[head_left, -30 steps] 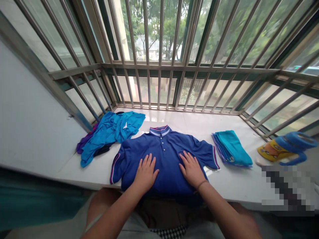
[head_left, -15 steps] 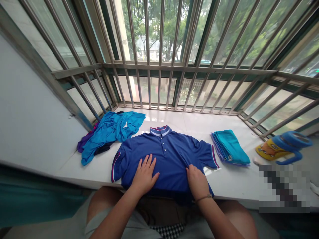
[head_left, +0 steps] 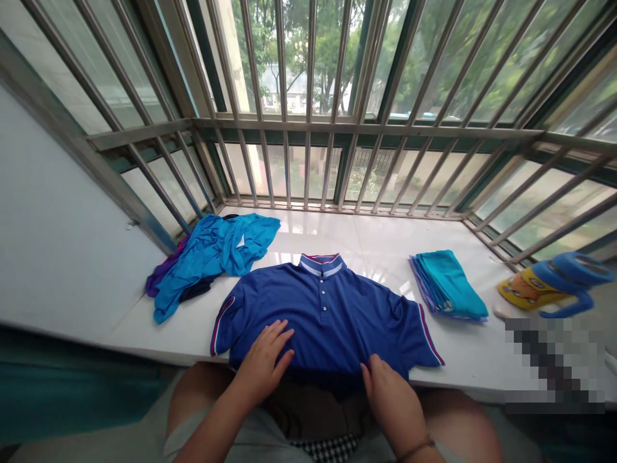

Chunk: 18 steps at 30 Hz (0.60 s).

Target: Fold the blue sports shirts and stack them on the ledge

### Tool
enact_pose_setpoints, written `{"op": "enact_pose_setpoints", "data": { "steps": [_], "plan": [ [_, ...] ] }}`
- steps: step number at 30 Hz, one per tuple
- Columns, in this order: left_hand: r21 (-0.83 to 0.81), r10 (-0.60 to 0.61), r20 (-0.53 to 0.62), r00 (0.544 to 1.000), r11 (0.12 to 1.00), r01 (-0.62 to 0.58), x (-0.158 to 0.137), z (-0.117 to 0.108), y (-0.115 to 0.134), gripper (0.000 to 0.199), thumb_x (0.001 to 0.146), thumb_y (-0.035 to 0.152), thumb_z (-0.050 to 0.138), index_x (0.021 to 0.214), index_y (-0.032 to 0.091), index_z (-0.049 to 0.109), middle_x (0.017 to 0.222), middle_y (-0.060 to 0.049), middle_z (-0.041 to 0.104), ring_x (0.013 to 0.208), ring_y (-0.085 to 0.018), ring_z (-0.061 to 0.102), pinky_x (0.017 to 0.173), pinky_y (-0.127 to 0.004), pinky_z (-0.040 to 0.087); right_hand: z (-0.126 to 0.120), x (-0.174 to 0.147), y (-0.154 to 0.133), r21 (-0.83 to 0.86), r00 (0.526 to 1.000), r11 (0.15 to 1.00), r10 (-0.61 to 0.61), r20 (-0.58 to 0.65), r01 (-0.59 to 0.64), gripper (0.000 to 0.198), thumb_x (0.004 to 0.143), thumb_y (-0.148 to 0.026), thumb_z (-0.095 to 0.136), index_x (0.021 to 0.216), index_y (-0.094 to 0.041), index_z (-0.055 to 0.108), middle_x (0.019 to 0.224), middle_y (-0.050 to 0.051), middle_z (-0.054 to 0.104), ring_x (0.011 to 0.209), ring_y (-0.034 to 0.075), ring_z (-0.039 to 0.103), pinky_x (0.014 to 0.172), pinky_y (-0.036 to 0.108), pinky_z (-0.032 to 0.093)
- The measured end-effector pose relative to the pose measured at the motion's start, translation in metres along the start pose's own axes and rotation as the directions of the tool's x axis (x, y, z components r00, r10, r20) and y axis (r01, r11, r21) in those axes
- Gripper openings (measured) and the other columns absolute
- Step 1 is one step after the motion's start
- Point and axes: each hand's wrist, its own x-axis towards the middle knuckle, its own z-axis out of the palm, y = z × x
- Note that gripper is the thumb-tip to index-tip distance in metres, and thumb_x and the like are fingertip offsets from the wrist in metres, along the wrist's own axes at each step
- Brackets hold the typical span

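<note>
A blue short-sleeved polo shirt (head_left: 308, 321) lies spread front side up, its striped collar pointing away from me. Its lower part hangs over the near edge of the white ledge. My left hand (head_left: 265, 357) rests on the shirt's lower left side with fingers apart, holding nothing. At the lower right side, my right hand (head_left: 393, 395) is closed on the shirt's cloth, its fingertips partly hidden by the hand itself. A bracelet (head_left: 418, 447) circles my right wrist.
A rumpled pile of bright blue and purple clothes (head_left: 216, 257) lies at left. At right are folded teal and lilac clothes (head_left: 448, 283) and a yellow-and-blue handled cup (head_left: 544, 283). Metal window bars (head_left: 308, 132) stand behind the white ledge (head_left: 366, 238). One patch at right is pixelated.
Both hands have moved toward me. The shirt's collar has shifted right and nearer, and its right sleeve has come outward and toward the near edge.
</note>
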Motion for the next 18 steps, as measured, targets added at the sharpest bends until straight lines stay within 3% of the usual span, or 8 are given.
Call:
{"op": "enact_pose_setpoints", "data": {
  "steps": [2, 4, 6, 8, 10, 12, 15, 18],
  "plan": [
    [0.002, -0.164, -0.177, 0.970, 0.986, 0.167, 0.000, -0.011, -0.016, 0.045, 0.111, 0.035, 0.044, 0.149, 0.024, 0.064, 0.159, -0.013, 0.060, 0.154, -0.030, 0.049, 0.129, -0.049, 0.042, -0.016, 0.011, 0.007, 0.022, 1.000, 1.000, -0.007, -0.023, 0.008, 0.032, 0.114, -0.037, 0.046, 0.086, -0.025, 0.059, 0.081, 0.005, 0.070, 0.075, 0.023, 0.071, 0.069, 0.033, 0.047],
    [0.016, -0.337, -0.357, 0.872, 0.931, 0.366, 0.004, -0.025, -0.038, 0.048, 0.109, 0.038, 0.046, 0.148, 0.016, 0.062, 0.156, -0.021, 0.060, 0.153, -0.036, 0.050, 0.128, -0.054, 0.041, -0.032, 0.032, 0.018, 0.022, 0.996, 1.000, 0.001, -0.084, 0.000, 0.037, 0.114, -0.039, 0.041, 0.089, -0.024, 0.063, 0.086, 0.008, 0.071, 0.083, 0.026, 0.068, 0.078, 0.036, 0.049],
    [0.004, -0.498, -0.433, 0.751, 0.832, 0.554, 0.011, -0.040, -0.064, 0.060, 0.105, 0.048, 0.051, 0.151, 0.010, 0.056, 0.151, -0.027, 0.061, 0.146, -0.041, 0.055, 0.123, -0.058, 0.045, -0.042, 0.056, 0.032, 0.028, 0.989, 0.999, 0.022, -0.149, -0.018, 0.035, 0.113, -0.037, 0.040, 0.100, -0.021, 0.069, 0.098, 0.012, 0.073, 0.094, 0.028, 0.067, 0.090, 0.039, 0.051],
    [-0.040, -0.648, -0.364, 0.669, 0.729, 0.684, 0.018, -0.053, -0.091, 0.064, 0.101, 0.053, 0.056, 0.147, 0.009, 0.059, 0.137, -0.027, 0.070, 0.132, -0.044, 0.065, 0.113, -0.058, 0.052, -0.044, 0.079, 0.047, 0.026, 0.979, 0.998, 0.069, -0.190, -0.065, 0.033, 0.110, -0.033, 0.042, 0.118, -0.019, 0.072, 0.122, 0.016, 0.074, 0.114, 0.031, 0.066, 0.105, 0.046, 0.049],
    [-0.124, -0.762, -0.193, 0.619, 0.644, 0.755, 0.025, -0.065, -0.118, 0.050, 0.098, 0.052, 0.060, 0.126, 0.013, 0.071, 0.115, -0.022, 0.078, 0.117, -0.044, 0.072, 0.104, -0.055, 0.057, -0.039, 0.094, 0.063, -0.011, 0.966, 0.985, 0.165, -0.198, -0.170, 0.039, 0.108, -0.032, 0.043, 0.134, -0.020, 0.069, 0.148, 0.018, 0.065, 0.135, 0.037, 0.058, 0.115, 0.061, 0.043],
    [-0.345, -0.857, -0.031, 0.514, 0.492, 0.799, 0.029, -0.074, -0.141, 0.032, 0.095, 0.047, 0.065, 0.103, 0.017, 0.076, 0.100, -0.017, 0.081, 0.110, -0.041, 0.076, 0.098, -0.050, 0.060, -0.031, 0.102, 0.080, -0.039, 0.939, 0.952, 0.294, -0.177, -0.305, 0.047, 0.108, -0.036, 0.041, 0.144, -0.018, 0.065, 0.159, 0.022, 0.055, 0.141, 0.043, 0.054, 0.113, 0.071, 0.042],
    [-0.650, -0.927, 0.146, 0.345, 0.173, 0.740, 0.028, -0.085, -0.167, 0.022, 0.095, 0.037, 0.067, 0.102, 0.017, 0.074, 0.095, -0.013, 0.082, 0.100, -0.033, 0.081, 0.087, -0.040, 0.064, -0.021, 0.103, 0.109, -0.015, 0.878, 0.881, 0.469, -0.089, -0.472, 0.061, 0.109, -0.047, 0.041, 0.151, -0.007, 0.057, 0.145, 0.032, 0.061, 0.127, 0.046, 0.063, 0.098, 0.067, 0.053],
    [-0.719, -0.930, 0.233, 0.285, 0.032, 0.694, 0.019, -0.092, -0.185, 0.021, 0.097, 0.029, 0.063, 0.109, 0.015, 0.072, 0.088, -0.011, 0.082, 0.084, -0.028, 0.082, 0.078, -0.039, 0.066, -0.016, 0.100, 0.137, 0.037, 0.809, 0.808, 0.586, 0.051, -0.588, 0.065, 0.106, -0.056, 0.046, 0.146, -0.007, 0.061, 0.124, 0.030, 0.072, 0.112, 0.044, 0.072, 0.089, 0.057, 0.057]
  ]
}}
